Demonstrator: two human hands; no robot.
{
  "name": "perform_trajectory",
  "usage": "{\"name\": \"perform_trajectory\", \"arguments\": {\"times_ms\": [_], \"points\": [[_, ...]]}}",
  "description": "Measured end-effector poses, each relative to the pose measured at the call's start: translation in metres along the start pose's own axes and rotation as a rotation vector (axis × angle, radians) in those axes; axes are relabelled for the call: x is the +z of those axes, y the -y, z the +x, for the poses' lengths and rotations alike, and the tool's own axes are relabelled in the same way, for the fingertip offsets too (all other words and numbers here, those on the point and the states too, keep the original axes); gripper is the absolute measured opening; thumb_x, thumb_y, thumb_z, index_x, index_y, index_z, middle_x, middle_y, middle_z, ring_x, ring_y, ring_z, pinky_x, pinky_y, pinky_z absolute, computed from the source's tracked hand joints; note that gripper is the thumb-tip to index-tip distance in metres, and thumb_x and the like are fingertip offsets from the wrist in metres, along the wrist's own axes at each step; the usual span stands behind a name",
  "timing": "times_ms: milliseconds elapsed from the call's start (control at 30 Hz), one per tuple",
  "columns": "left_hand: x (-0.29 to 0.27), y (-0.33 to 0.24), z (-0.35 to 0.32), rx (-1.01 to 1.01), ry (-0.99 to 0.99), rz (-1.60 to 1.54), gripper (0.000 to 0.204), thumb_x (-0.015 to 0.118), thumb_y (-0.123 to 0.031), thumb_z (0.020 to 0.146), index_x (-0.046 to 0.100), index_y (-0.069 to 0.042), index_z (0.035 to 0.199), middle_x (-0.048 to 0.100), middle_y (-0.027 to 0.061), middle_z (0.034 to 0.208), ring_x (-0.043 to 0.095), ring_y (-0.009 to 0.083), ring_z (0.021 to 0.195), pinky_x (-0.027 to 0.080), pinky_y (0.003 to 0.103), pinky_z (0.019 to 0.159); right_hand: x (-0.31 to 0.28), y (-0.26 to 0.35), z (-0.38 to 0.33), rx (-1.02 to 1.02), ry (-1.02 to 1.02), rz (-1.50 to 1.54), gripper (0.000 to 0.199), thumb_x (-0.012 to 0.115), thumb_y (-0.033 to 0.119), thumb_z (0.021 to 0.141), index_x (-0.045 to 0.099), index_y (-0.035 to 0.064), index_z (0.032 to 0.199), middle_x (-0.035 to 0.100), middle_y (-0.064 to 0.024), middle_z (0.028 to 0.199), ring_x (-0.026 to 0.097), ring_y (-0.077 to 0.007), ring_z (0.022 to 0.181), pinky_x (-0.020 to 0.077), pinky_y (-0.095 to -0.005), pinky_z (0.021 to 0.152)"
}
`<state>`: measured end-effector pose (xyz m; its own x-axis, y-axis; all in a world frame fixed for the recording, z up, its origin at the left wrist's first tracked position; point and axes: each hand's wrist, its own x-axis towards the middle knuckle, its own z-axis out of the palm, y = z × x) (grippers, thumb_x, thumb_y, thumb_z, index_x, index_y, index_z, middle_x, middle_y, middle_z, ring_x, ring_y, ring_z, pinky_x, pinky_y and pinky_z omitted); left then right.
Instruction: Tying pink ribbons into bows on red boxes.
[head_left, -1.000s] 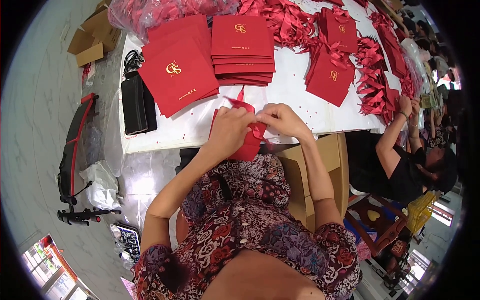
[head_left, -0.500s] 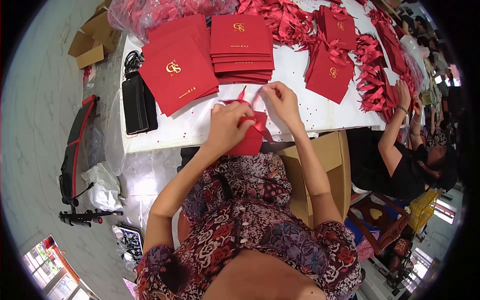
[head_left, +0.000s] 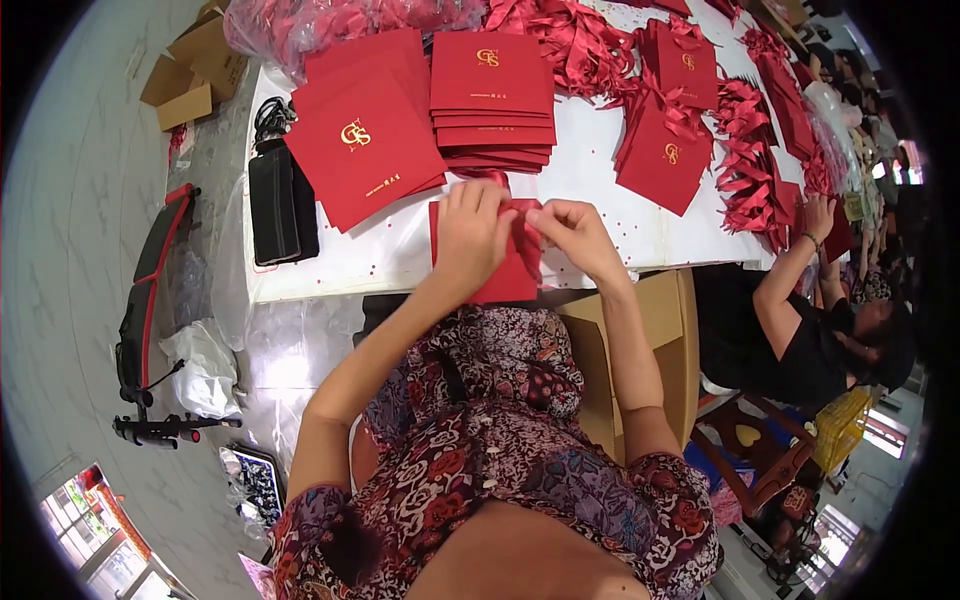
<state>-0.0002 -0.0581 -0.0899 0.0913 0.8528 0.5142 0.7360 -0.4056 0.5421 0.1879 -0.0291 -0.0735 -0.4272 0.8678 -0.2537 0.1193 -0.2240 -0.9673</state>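
Observation:
A small red paper bag lies at the near edge of the white table, with a shiny red ribbon across its front. My left hand rests over the bag's upper left part, fingers bent and thumb pressed on the ribbon near its middle. Close beside it, my right hand pinches the ribbon between thumb and forefinger. The fingertips of both hands nearly meet and partly hide the ribbon. Just beyond them lie a stack of flat red bags and a fanned stack of larger red bags.
Ribboned red bags lie to the right, beside a pile of red ribbons. A black case sits at the table's left. An open cardboard box stands below the edge by my right forearm. A co-worker sits farther right.
My right hand has come down and closer to my left hand, drawing the ribbon in over the bag. My left hand has shifted slightly right and up; more of the bag shows.

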Motion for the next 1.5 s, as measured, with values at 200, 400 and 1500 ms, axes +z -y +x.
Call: {"name": "perform_trajectory", "arguments": {"times_ms": [200,400,1500], "points": [[0.007,-0.034,-0.036,-0.597,0.194,-0.721,0.034,0.059,-0.015,0.094,0.045,0.0,0.121,0.066,0.0135,0.083,0.064,0.0288,0.077,0.046,0.045,0.077,0.02,0.0,0.016,0.053,-0.124,0.051,0.026,0.067,0.022,0.095,0.068,0.0005,0.081,0.06,0.0034,0.063,0.052,-0.0034,0.057,0.0389,-0.0198,0.052],[-0.033,-0.018,-0.05,-0.55,0.353,-0.678,0.018,0.058,-0.011,0.094,0.052,-0.003,0.11,0.066,0.0108,0.076,0.068,0.0219,0.07,0.052,0.035,0.065,-0.008,-0.019,0.015,-0.064,-0.359,-0.507,0.017,0.074,0.017,0.082,0.065,0.002,0.08,0.058,-0.006,0.063,0.057,-0.015,0.057,0.0452,-0.0311,0.057],[-0.032,0.027,-0.034,-0.217,0.2,0.035,0.049,0.077,-0.012,0.075,0.057,-0.002,0.119,0.054,0.0187,0.11,0.064,0.0365,0.092,0.055,0.041,0.074,0.077,-0.018,0.019,-0.454,-0.246,-0.868,0.013,0.067,0.013,0.084,0.059,0.0024,0.086,0.062,-0.015,0.085,0.064,-0.0334,0.082,0.0508,-0.0438,0.07]]}}
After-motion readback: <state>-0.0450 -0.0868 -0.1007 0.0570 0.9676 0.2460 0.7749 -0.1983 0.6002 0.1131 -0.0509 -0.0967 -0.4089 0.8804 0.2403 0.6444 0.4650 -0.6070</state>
